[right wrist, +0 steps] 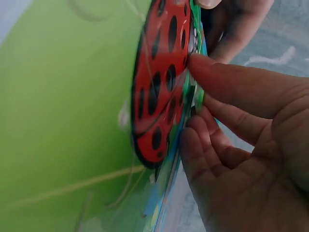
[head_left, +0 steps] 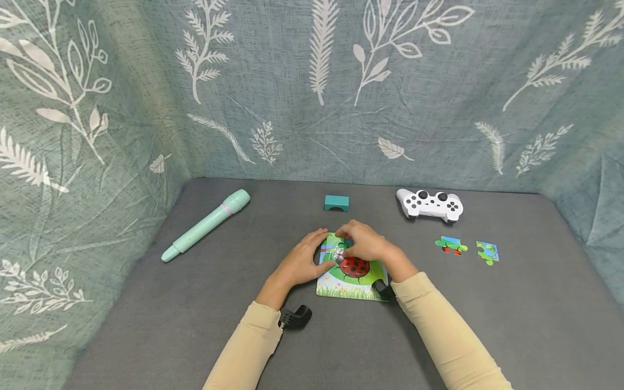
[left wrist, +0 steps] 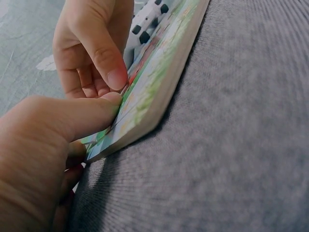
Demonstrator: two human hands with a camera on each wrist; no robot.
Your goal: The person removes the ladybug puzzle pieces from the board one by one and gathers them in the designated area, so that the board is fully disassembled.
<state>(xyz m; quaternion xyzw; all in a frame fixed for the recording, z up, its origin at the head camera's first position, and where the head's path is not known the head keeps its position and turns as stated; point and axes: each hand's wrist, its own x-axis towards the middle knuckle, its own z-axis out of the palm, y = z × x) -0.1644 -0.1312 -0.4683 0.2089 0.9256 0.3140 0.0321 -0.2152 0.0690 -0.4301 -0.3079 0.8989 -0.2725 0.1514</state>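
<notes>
A ladybug jigsaw puzzle (head_left: 336, 286) with a grassy lower border lies flat in front of me. My left hand (head_left: 301, 261) grips its left side, the thumb lying on top and the fingers at the edge in the left wrist view. Over the puzzle's upper part, my right hand (head_left: 368, 244) pinches a small green puzzle piece (right wrist: 199, 98) between thumb and fingers; the fingers largely hide it. The red, black-spotted ladybug (head_left: 355, 266) shows below that hand. Two loose puzzle pieces, one with red and green (head_left: 452, 245) and one blue and green (head_left: 488, 252), lie to the right.
A white game controller (head_left: 430, 206) lies at the back right. Behind the puzzle stands a teal arch block (head_left: 337, 203). A mint-green microphone-shaped stick (head_left: 206, 225) lies at the left. Patterned curtain (head_left: 292, 108) borders the grey table (head_left: 219, 325).
</notes>
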